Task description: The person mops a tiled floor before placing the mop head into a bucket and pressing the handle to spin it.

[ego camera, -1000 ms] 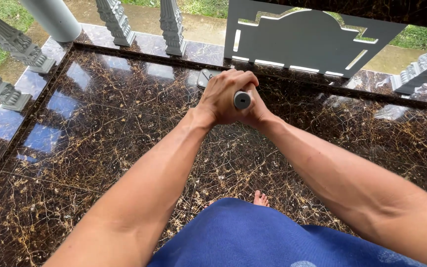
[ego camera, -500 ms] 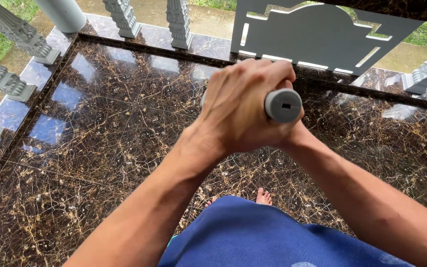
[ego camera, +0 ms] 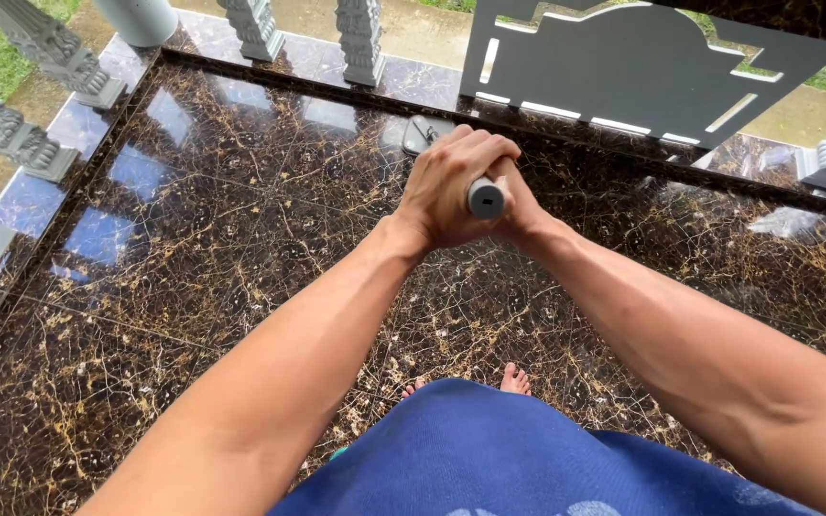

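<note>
Both my hands are wrapped around a grey handle (ego camera: 486,198) held out in front of me — my left hand (ego camera: 451,186) closed over it, my right hand (ego camera: 520,208) clasped behind, mostly hidden. Only the handle's round end shows; its shaft is covered. Beyond my knuckles a dark flat head (ego camera: 423,134) rests on the marble floor (ego camera: 193,248) — half hidden.

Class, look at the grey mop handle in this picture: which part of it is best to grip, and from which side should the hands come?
Grip the grey handle near its capped top end, coming from both sides. The pole runs away from the camera, down toward the dark tiled floor, so only its upper end is within reach. The left hand wraps it from the left and the right hand closes in from the right.
</note>
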